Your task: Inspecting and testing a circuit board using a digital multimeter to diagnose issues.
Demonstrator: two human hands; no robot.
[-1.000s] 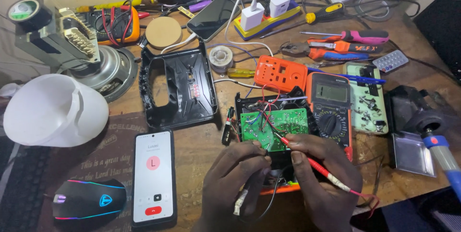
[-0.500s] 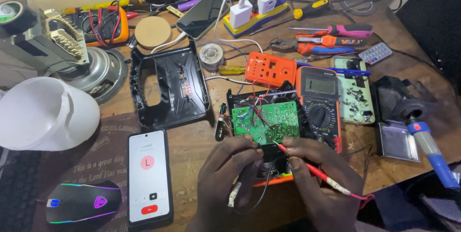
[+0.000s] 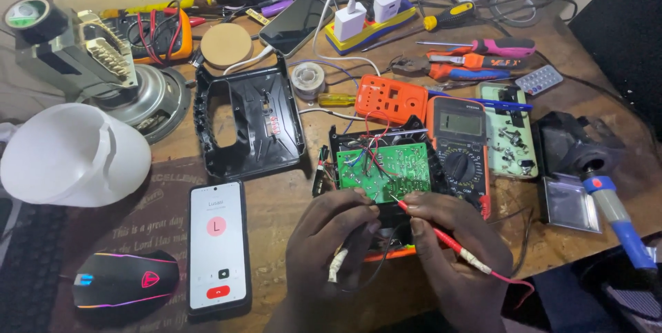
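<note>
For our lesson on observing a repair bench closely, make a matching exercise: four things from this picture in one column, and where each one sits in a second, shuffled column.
Things:
1. red slim test probe
2. black smartphone with lit white screen
3. black computer mouse with glowing coloured lines
4. orange-edged digital multimeter

Places:
A. just right of the green circuit board
B. at the bench's near left corner
C. pinched in the right hand, tip on the board
D. flat on the brown wooden bench, left of the left hand

Pairs: 1-C, 2-D, 3-B, 4-A
</note>
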